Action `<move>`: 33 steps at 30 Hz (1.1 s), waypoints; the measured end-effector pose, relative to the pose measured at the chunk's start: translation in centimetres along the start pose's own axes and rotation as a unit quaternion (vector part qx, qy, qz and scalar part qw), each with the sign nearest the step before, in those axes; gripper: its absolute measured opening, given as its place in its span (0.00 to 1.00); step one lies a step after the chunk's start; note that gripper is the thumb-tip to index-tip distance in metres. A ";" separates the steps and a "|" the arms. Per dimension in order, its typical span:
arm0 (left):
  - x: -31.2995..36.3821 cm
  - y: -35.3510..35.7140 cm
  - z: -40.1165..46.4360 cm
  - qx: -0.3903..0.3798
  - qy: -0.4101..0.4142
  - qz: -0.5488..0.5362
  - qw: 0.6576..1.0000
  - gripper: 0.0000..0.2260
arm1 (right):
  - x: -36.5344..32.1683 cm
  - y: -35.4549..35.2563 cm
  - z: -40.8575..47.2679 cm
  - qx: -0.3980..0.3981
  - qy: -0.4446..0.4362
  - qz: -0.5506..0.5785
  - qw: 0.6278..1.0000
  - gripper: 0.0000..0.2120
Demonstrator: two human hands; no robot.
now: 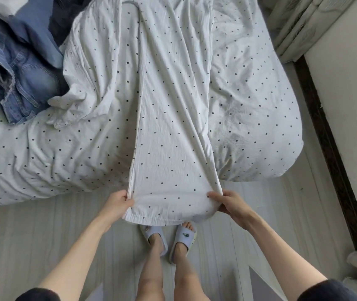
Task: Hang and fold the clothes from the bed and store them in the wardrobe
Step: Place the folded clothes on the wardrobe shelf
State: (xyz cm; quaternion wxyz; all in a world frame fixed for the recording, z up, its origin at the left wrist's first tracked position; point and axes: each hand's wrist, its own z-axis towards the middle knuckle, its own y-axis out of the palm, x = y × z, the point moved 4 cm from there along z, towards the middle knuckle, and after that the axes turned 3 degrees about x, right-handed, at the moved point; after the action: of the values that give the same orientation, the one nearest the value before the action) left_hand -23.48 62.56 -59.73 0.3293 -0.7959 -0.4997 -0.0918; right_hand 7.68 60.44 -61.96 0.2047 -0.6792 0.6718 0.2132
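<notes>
Dotted white garment [169,127] on bed [260,105], near edge pinched between hands [116,203] [232,203]

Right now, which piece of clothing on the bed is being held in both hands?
The white dotted garment, stretched from the bed to the left hand and right hand. The blue jeans lie untouched at the left.

no words, numbers, brand names or labels can be read anywhere in the view. the only mark close to a sign is a small dark emblem on the strap of the slipper [184,235], and it is a picture, not lettering.
</notes>
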 end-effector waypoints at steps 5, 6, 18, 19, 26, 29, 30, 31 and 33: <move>0.8 0.9 -2.9 -0.044 0.023 0.000 0.999 0.06 | -0.2 -1.0 -3.3 0.102 -0.025 -0.055 0.993 0.15; 1.1 1.2 -3.5 -0.057 0.032 -0.004 0.998 0.05 | -0.5 -1.5 -3.9 0.112 -0.028 -0.054 0.992 0.13; 0.3 3.1 -4.6 -0.120 0.010 0.190 0.975 0.08 | 0.7 -3.3 -6.4 0.127 0.074 -0.184 0.972 0.12; 0.6 2.3 -4.2 -0.109 0.010 0.189 0.976 0.13 | 0.0 -2.7 -6.2 0.131 0.065 -0.178 0.973 0.13; 3.1 -5.3 -0.9 -0.038 0.062 0.158 0.985 0.14 | -7.9 3.4 -4.2 0.114 -0.016 -0.147 0.982 0.09; 3.4 -8.9 1.6 -0.007 0.087 0.125 0.988 0.13 | -11.4 7.3 -2.7 0.100 -0.036 -0.142 0.984 0.08; 3.4 -10.2 2.6 0.007 0.094 0.112 0.989 0.14 | -12.5 8.7 -2.1 0.100 -0.041 -0.138 0.984 0.08; 3.8 -12.5 4.3 0.022 0.104 0.107 0.989 0.15 | -14.1 11.0 -0.6 0.099 -0.040 -0.134 0.985 0.08; 4.7 -14.1 5.1 0.068 0.137 0.110 0.982 0.19 | -15.4 12.8 -0.2 0.091 -0.041 -0.135 0.986 0.09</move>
State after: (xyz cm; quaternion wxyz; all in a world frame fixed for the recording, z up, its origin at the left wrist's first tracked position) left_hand -34.21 73.21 -55.29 0.4564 -0.8013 -0.3647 -0.1292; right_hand -5.27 72.84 -52.99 0.3196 -0.7328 0.5818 0.1493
